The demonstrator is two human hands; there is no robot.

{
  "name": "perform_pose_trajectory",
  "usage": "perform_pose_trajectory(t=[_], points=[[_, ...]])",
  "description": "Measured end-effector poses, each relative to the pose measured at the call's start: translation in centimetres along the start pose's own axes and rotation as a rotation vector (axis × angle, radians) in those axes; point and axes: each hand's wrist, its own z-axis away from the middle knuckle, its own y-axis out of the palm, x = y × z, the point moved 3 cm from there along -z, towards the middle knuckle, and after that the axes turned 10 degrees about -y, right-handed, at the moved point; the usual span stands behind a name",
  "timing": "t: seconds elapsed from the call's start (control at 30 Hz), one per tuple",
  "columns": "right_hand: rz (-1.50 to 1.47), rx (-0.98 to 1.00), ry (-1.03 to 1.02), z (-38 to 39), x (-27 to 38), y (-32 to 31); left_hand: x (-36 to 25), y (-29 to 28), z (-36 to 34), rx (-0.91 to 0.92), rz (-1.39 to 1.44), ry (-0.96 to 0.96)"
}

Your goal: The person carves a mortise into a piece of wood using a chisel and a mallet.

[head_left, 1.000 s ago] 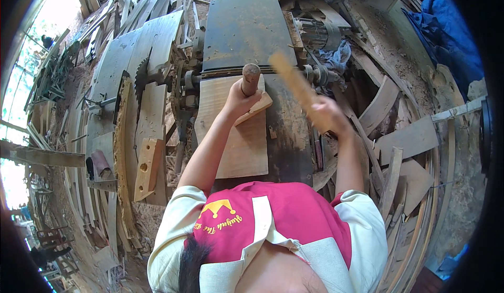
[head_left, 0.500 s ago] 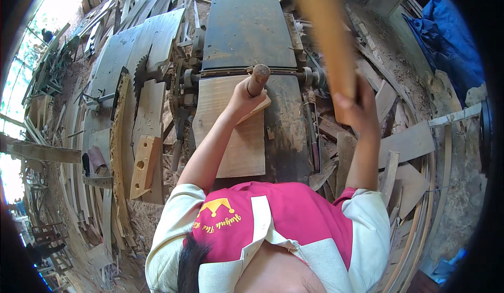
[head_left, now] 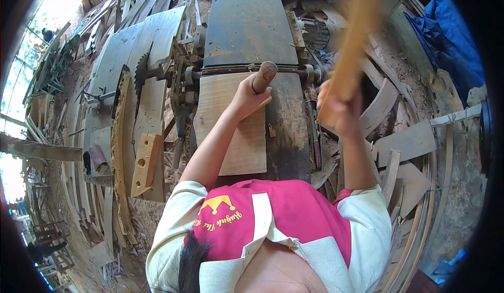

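Note:
My left hand (head_left: 252, 98) is wrapped round a thick round wooden handle (head_left: 266, 72), its blunt end pointing up. Whatever lies below the handle is hidden by my fist. Beneath that hand, a pale wide board (head_left: 231, 146) rests on the dark metal bed of a machine (head_left: 286, 130). Off to the right and raised, my right hand (head_left: 344, 104) grips the lower end of a long, thick wooden block (head_left: 353, 51), which is blurred by motion. The block leans up and to the right, apart from the handle.
A toothed saw blade (head_left: 140, 72) rises from the table at left. Near it lies a wood block with holes (head_left: 146, 165). The machine's far plate (head_left: 249, 30) is beyond my hands. Offcuts (head_left: 404, 143) and a blue tarp (head_left: 446, 36) are at right.
My right hand has moved left, and the wooden block now leans right instead of left. My left hand, still round the handle, has shifted slightly right.

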Motion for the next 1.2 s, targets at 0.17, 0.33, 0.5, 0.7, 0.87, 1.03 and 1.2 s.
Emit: perform_pose_trajectory(t=[0.17, 0.33, 0.5, 0.7, 0.87, 1.03, 1.2], points=[[0.699, 0.578, 0.363, -0.2, 1.3, -1.4, 0.7, -0.8, 0.3, -0.006, 0.026, -0.011], [0.065, -0.035, 0.031, 1.0, 0.1, -0.8, -0.4, 0.2, 0.1, 0.013, 0.001, -0.049], [0.703, 0.578, 0.410, 1.4, -2.0, -0.7, 0.1, -0.2, 0.1, -0.005, 0.008, -0.034], [0.880, 0.239, 0.390, 3.4, -6.1, -4.7, 0.0, 0.0, 0.0, -0.075, -0.029, 0.145], [1.417, 0.514, 0.729, 11.3, -14.9, -7.7, -0.6, 0.2, 0.1, -0.012, -0.043, 0.058], [1.439, 0.472, 0.617, 14.0, -16.7, -8.0, -0.4, 0.0, 0.0, -0.008, -0.024, 0.063], [0.753, 0.257, 0.206, 3.0, -12.2, -4.5, 0.0, 0.0, 0.1, -0.016, -0.021, -0.025]])
